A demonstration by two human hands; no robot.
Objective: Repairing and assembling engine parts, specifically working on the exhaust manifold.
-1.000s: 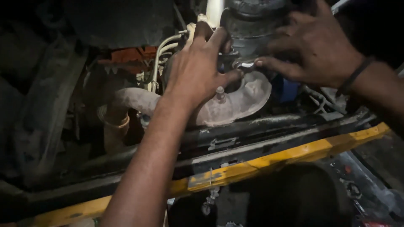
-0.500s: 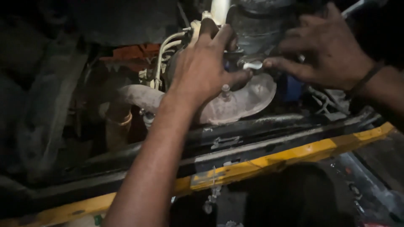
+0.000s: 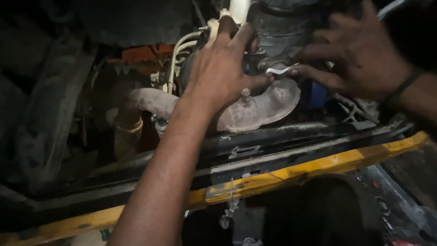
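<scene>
Deep inside a dim engine bay, seen from the head camera: work only partway along, judging by the small bright metal clip (image 3: 281, 69) not yet seated flat but sticking out at the joint between the dark ribbed hose (image 3: 284, 23) above and the grey cast housing (image 3: 264, 107) below. Left hand (image 3: 223, 73) reaching up from the lower left along a straight forearm, palm spread over the housing's upper edge, fingers (image 3: 241, 38) curled up around the base of the hose, thumb stretched rightward to touch the clip's near end. Right hand (image 3: 359, 57) coming in from the upper right, wrist bent and wearing a dark band (image 3: 403, 86), forefinger and thumb pinched together on the clip's far end, remaining fingers fanned loosely above. So both hands closed on something: left braced on housing and hose, right clamped on the clip. Whether the clip is going on or coming off: cannot tell. A stud (image 3: 246, 95) standing bare on the housing just below the left thumb, no nut visible on it. Pale curved pipe (image 3: 145, 102) running off to the left, white lines (image 3: 175, 59) rising beside it, yellow frame rail (image 3: 291, 175) crossing low across the foreground, well apart from both hands.
</scene>
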